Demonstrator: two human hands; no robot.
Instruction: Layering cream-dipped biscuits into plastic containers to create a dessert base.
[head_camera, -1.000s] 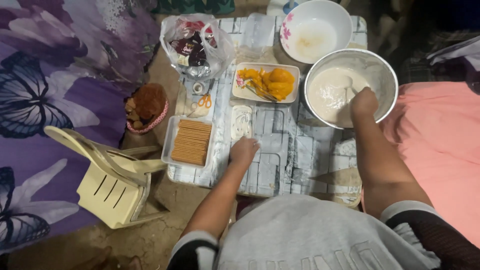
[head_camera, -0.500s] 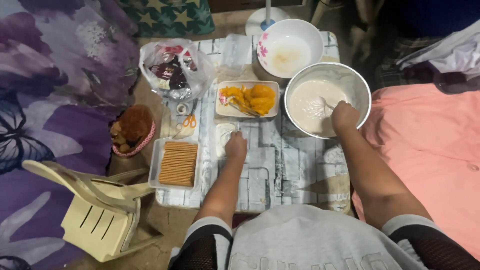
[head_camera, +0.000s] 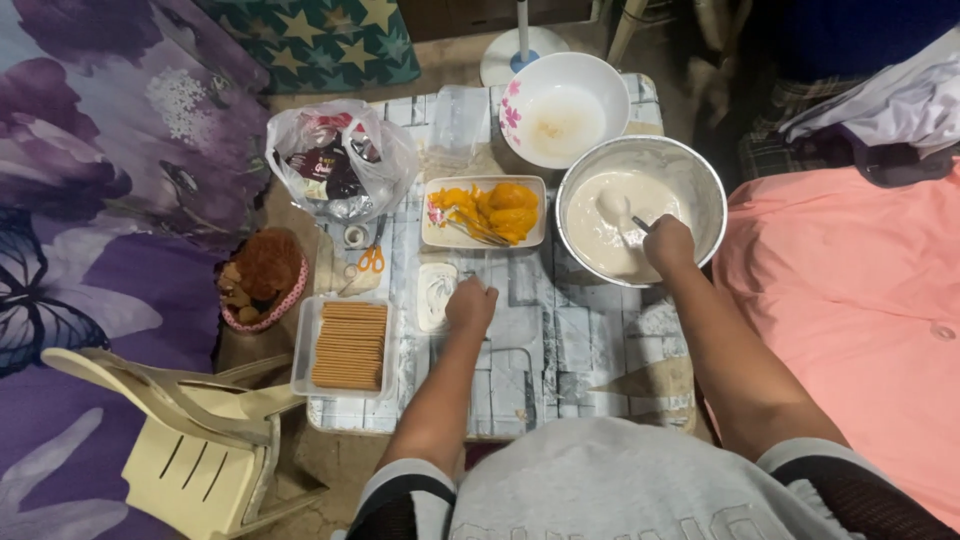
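My right hand is clenched around a utensil handle, probably a spoon, dipped in the pale cream of a metal bowl at the counter's far right. My left hand rests in a loose fist beside a small white tub. A tray of mango slices lies just beyond.

Two bowls: one steel mixing bowl of pale batter, one white floral bowl. Two rectangular trays: one of stacked biscuits, one of yellow mango slices. One plastic bag, one orange-handled pair of scissors, one small lidded tub, one clear container, one plastic chair.
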